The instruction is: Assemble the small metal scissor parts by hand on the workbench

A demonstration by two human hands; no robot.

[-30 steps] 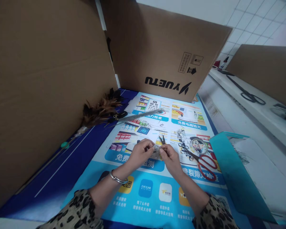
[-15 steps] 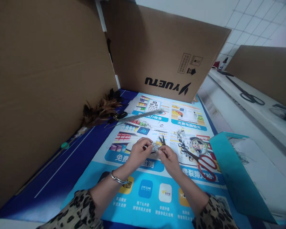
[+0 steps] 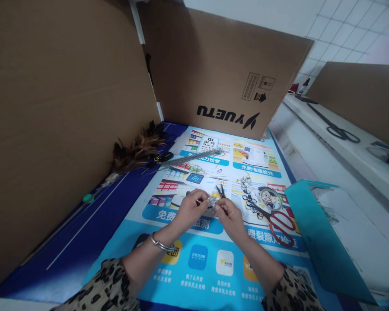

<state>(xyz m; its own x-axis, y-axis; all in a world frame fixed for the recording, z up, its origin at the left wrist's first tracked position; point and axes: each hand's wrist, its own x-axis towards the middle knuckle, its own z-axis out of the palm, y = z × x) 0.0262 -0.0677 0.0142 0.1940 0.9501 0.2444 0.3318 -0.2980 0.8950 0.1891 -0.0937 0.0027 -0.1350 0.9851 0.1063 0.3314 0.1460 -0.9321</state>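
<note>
Over the middle of the printed mat, my left hand (image 3: 192,207) and my right hand (image 3: 229,217) face each other, fingertips a short gap apart. Both are closed in a pinch on a small tangle of thin silvery wire (image 3: 213,201), its shape too fine to make out. Just beyond my right fingers lies a dark pointed tool (image 3: 221,191), jaws spread and pointing away; its handles are hidden behind the hand. A bundle of straight thin wires (image 3: 194,157) lies farther back. Right of my right hand are several black curled wire pieces (image 3: 249,199).
Red-handled scissors (image 3: 281,224) lie on the mat (image 3: 123,263) at right, by a round clear dish (image 3: 269,198). Beyond them stands a teal box lid (image 3: 324,246). Cardboard panels (image 3: 227,65) rise behind and at left, with a feather duster (image 3: 138,149) along the left one.
My left hand has shifted very slightly right and down, its fingertips closer to the right hand's. The rest looks the same.
</note>
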